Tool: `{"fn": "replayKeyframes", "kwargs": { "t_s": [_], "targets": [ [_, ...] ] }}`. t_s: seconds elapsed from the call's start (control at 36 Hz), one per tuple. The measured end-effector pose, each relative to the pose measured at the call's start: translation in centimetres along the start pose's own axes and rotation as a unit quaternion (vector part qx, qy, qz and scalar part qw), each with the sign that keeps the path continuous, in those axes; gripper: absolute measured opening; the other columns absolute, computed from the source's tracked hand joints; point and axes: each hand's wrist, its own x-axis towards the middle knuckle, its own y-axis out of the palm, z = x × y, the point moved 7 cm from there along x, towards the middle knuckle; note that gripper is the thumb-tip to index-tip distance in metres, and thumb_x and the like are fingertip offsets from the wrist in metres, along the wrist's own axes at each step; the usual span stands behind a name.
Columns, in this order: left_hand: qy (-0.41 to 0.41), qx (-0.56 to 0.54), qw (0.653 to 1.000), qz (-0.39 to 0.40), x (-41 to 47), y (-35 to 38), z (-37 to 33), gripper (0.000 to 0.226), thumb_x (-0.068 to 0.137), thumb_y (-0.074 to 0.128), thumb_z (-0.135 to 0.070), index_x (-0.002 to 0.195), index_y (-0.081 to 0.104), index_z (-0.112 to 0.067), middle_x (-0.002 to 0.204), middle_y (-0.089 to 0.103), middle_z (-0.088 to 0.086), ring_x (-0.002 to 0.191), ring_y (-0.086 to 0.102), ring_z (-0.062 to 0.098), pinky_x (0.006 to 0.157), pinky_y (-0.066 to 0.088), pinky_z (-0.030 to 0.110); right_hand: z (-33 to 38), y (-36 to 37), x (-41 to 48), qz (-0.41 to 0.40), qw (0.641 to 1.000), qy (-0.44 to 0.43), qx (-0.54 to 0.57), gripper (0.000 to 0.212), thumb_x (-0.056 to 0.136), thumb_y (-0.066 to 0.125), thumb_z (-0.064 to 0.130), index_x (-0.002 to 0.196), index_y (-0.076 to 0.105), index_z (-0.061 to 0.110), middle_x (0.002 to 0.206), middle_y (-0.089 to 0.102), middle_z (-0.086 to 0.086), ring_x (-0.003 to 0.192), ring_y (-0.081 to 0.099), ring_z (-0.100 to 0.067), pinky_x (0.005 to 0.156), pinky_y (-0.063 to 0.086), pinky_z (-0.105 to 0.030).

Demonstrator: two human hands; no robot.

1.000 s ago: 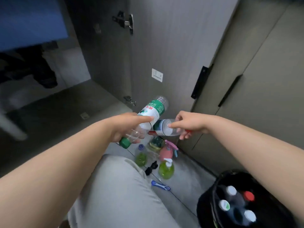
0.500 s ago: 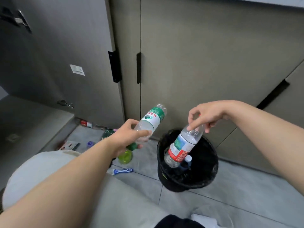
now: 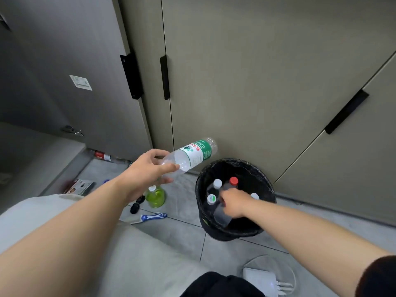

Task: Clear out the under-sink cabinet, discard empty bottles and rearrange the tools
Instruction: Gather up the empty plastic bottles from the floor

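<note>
The left hand (image 3: 147, 174) wraps its fingers round a water bottle (image 3: 192, 156) with a green label, up in the air just left of the black bin (image 3: 235, 162). It should go right over the hole before letting go, so the bottle does not bounce out. The right hand (image 3: 234, 203) is down in the bin on a clear bottle (image 3: 220, 215), but I cannot tell if it grips it; the bin holds more bottles, some with white caps (image 3: 217, 183) and one with a red cap (image 3: 233, 181).

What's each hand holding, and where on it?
Left hand grips the green-label bottle by the clear end nearer the person. Right hand is in the bin; grip cannot be told.
</note>
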Motion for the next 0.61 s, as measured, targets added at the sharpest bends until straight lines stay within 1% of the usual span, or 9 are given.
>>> {"fn": "replayKeyframes", "kwargs": {
  "t_s": [0.08, 0.14, 0.19, 0.31, 0.36, 0.42, 0.47, 0.56, 0.61],
  "targets": [
    [0.007, 0.001, 1.0, -0.019, 0.1, -0.4, -0.1, 0.048, 0.077, 0.088, -0.025, 0.117, 0.063, -0.019, 0.122, 0.068, 0.012, 0.089, 0.076, 0.033, 0.097, 0.056, 0.054, -0.3, 1.8, 0.7, -0.025, 0.999, 0.002, 0.037, 0.029, 0.087, 0.058, 0.029, 0.114, 0.056, 0.022, 0.122, 0.056, -0.009, 0.109, 0.06, -0.036, 0.074, 0.042, -0.033],
    [0.018, 0.004, 0.999, -0.026, 0.1, -0.5, -0.4, 0.045, 0.076, 0.089, -0.026, 0.115, 0.068, -0.02, 0.118, 0.071, 0.012, 0.087, 0.076, 0.033, 0.1, 0.05, 0.062, -0.2, 2.6, 0.9, -0.019, 0.997, -0.004, 0.081, 0.017, 0.086, 0.059, 0.033, 0.102, 0.055, 0.029, 0.118, 0.06, -0.008, 0.107, 0.061, -0.034, 0.076, 0.041, -0.031],
    [0.028, 0.008, 0.999, -0.03, 0.1, -0.6, -0.6, 0.042, 0.076, 0.089, -0.026, 0.113, 0.072, -0.022, 0.113, 0.074, 0.011, 0.09, 0.077, 0.032, 0.102, 0.046, 0.066, -0.3, 3.4, 1.1, 0.002, 0.994, -0.005, 0.105, 0.016, 0.085, 0.06, 0.037, 0.097, 0.053, 0.029, 0.113, 0.064, -0.007, 0.104, 0.062, -0.031, 0.078, 0.044, -0.031],
    [0.046, 0.018, 0.998, -0.031, 0.0, -0.5, -1.1, 0.044, 0.074, 0.091, -0.029, 0.114, 0.072, -0.023, 0.109, 0.076, 0.01, 0.094, 0.076, 0.028, 0.1, 0.044, 0.07, -0.7, 3.1, 1.1, 0.034, 0.994, 0.006, 0.102, 0.039, 0.081, 0.066, 0.04, 0.113, 0.055, 0.022, 0.111, 0.064, -0.005, 0.099, 0.063, -0.027, 0.088, 0.053, -0.036],
    [0.056, 0.023, 0.997, -0.046, -0.1, -0.6, -1.4, 0.049, 0.07, 0.093, -0.032, 0.113, 0.07, -0.023, 0.107, 0.076, 0.011, 0.09, 0.077, 0.025, 0.096, 0.047, 0.07, -1.0, 1.4, 1.1, 0.02, 0.994, 0.017, 0.105, 0.03, 0.079, 0.066, 0.032, 0.106, 0.057, 0.021, 0.104, 0.067, -0.005, 0.094, 0.065, -0.026, 0.085, 0.056, -0.034],
    [0.067, 0.028, 0.996, -0.06, -0.3, -0.7, -1.8, 0.05, 0.067, 0.094, -0.034, 0.109, 0.069, -0.025, 0.104, 0.077, 0.01, 0.086, 0.078, 0.022, 0.092, 0.049, 0.071, -1.3, -1.4, 1.0, -0.019, 0.991, 0.041, 0.126, 0.017, 0.077, 0.058, 0.021, 0.091, 0.066, 0.015, 0.089, 0.074, -0.006, 0.081, 0.07, -0.025, 0.073, 0.058, -0.032],
    [0.082, 0.032, 0.994, -0.071, -0.5, -0.6, -2.3, 0.049, 0.066, 0.095, -0.035, 0.106, 0.069, -0.028, 0.101, 0.077, 0.011, 0.085, 0.078, 0.023, 0.088, 0.05, 0.073, -1.9, -4.9, 0.4, -0.073, 0.982, 0.079, 0.153, 0.026, 0.071, 0.048, 0.013, 0.08, 0.071, 0.007, 0.071, 0.075, -0.007, 0.066, 0.071, -0.026, 0.064, 0.061, -0.035],
    [0.112, 0.032, 0.989, -0.087, -0.9, -0.5, -3.3, 0.048, 0.062, 0.094, -0.041, 0.105, 0.071, -0.033, 0.106, 0.073, 0.017, 0.092, 0.073, 0.038, 0.082, 0.051, 0.073, -2.2, -11.1, -1.5, -0.219, 0.957, 0.095, 0.166, 0.023, 0.075, 0.044, 0.01, 0.076, 0.067, 0.011, 0.073, 0.07, -0.004, 0.074, 0.067, -0.029, 0.069, 0.057, -0.033],
    [0.128, 0.045, 0.987, -0.091, -1.0, -0.4, -3.8, 0.049, 0.063, 0.093, -0.043, 0.106, 0.072, -0.036, 0.106, 0.074, 0.013, 0.098, 0.07, 0.04, 0.082, 0.055, 0.069, -1.0, -14.9, -3.4, -0.329, 0.921, 0.037, 0.207, 0.017, 0.082, 0.048, 0.011, 0.077, 0.064, 0.016, 0.076, 0.066, 0.001, 0.078, 0.063, -0.027, 0.071, 0.051, -0.032]
  ]
}}
